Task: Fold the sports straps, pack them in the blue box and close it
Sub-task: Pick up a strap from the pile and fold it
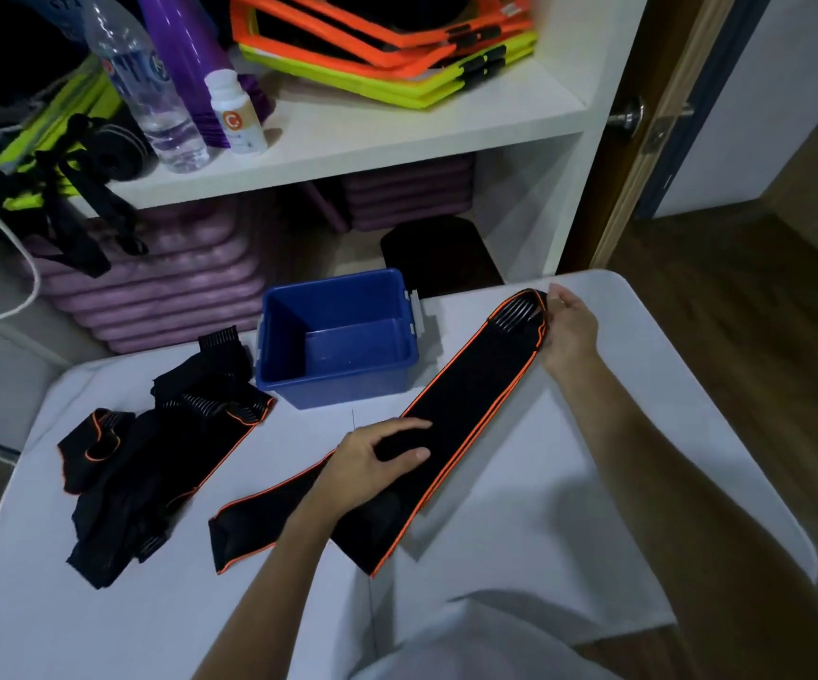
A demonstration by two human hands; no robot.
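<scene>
Right grip: the right hand (571, 331) pinches the far end of the strap (451, 414) between thumb and fingertips, at the ribbed patch with pale lines.
Left grip: the left hand (372, 463) lies flat on the strap's middle, fingers straight, pressing it to the table (617, 483); it grasps nothing.
Strap: black, orange-edged, stretched diagonally between the two hands, its near end doubled back in a loose V below the left wrist.
Handling: I judge it light, soft and floppy, probably a little stretchy; it will sag and twist unless one hand pins it. Best held at the ends, where the ribbed patch looks firmer, and folded end over end.
Box: the blue box (338, 336) stands open and bare inside, just beyond the left hand, touching or almost touching the strap's edge; grey latches show on its sides.
Pile: more straps (152, 463) lie heaped left of the left hand, unfolded.
Hidden: no lid is in view. How many straps are in the pile cannot be counted. The right fingertips are partly masked by the strap's end. The shelves (397, 125) behind are blurred and dim.
</scene>
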